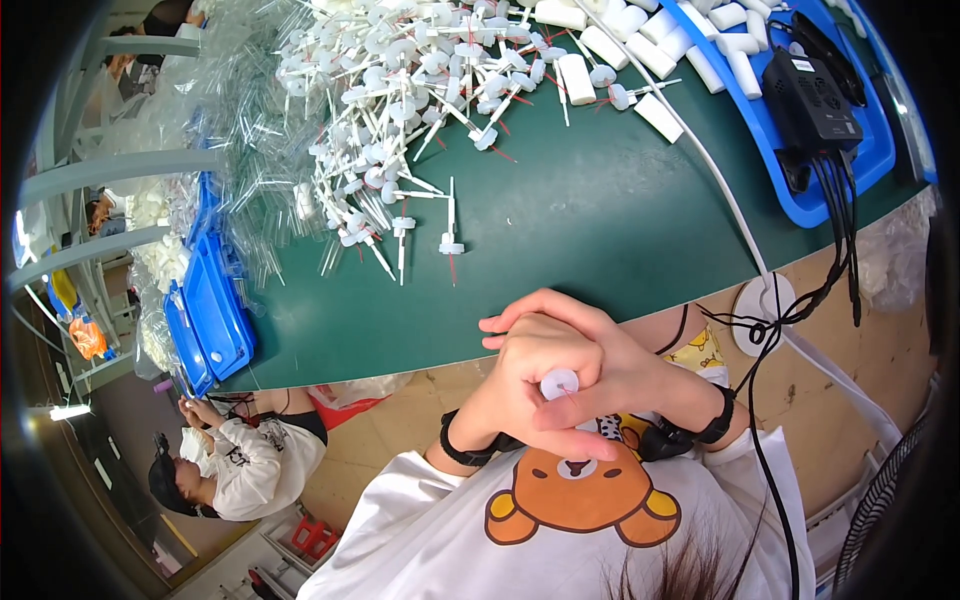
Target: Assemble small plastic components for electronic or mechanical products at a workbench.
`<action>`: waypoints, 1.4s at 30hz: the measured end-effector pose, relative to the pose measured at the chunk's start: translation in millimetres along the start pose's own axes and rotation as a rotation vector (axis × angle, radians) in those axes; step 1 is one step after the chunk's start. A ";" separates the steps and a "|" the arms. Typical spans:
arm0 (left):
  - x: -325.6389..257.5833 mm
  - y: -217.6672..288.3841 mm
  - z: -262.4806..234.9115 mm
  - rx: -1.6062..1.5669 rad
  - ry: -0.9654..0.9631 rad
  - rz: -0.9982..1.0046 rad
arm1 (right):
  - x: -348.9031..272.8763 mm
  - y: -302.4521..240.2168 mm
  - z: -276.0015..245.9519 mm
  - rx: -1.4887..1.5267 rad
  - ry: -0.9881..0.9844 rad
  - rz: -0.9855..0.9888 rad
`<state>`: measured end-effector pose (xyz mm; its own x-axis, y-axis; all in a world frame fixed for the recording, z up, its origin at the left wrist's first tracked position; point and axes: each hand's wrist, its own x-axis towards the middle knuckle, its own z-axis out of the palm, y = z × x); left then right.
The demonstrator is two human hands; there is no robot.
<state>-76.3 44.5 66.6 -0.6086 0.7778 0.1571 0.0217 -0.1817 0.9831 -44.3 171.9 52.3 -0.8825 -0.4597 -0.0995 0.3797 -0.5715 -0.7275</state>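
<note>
Close to my chest, at the near edge of the green table, my two hands overlap. My left hand (533,352) is closed, gripping a small white plastic disc piece (559,384). Its round face shows, with a bit of red thread at the centre; any stem is hidden inside the hand. My right hand (625,370) curls over the left one, its thumb pressed beside the disc. On the table ahead lies a large heap of similar white disc-and-stem pieces (400,110) with red threads. One loose piece (452,243) lies nearest my hands.
Clear tubes and plastic bags (250,160) pile up on the left, beside a blue tray (222,325). White cylinders (650,55) lie at the back right. A blue tray (800,205) holds a black box (815,95) with cables. A white cord (720,180) crosses the table. Another person (250,455) sits at left.
</note>
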 end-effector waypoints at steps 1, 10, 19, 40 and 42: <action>-0.2 0.3 -1.7 0.008 0.003 0.008 | 1.4 1.1 1.5 -0.058 0.020 -0.069; 6.6 -7.8 -5.8 0.093 -0.010 0.055 | 3.3 -1.6 -6.8 -0.013 0.002 -0.016; 11.2 -8.7 -7.0 0.154 -0.006 0.082 | 4.5 -1.6 -13.9 -0.040 -0.040 -0.063; 19.7 -0.1 -6.2 0.459 -0.129 0.011 | 5.8 -7.6 -13.8 0.061 0.035 0.018; 16.8 -3.3 -4.2 0.183 0.054 0.019 | 5.1 -8.4 -11.4 0.065 0.048 0.024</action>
<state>-90.0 55.6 65.6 -0.6480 0.7412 0.1755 0.1747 -0.0796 0.9814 -55.2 182.2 50.2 -0.8847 -0.4413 -0.1504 0.4168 -0.6041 -0.6793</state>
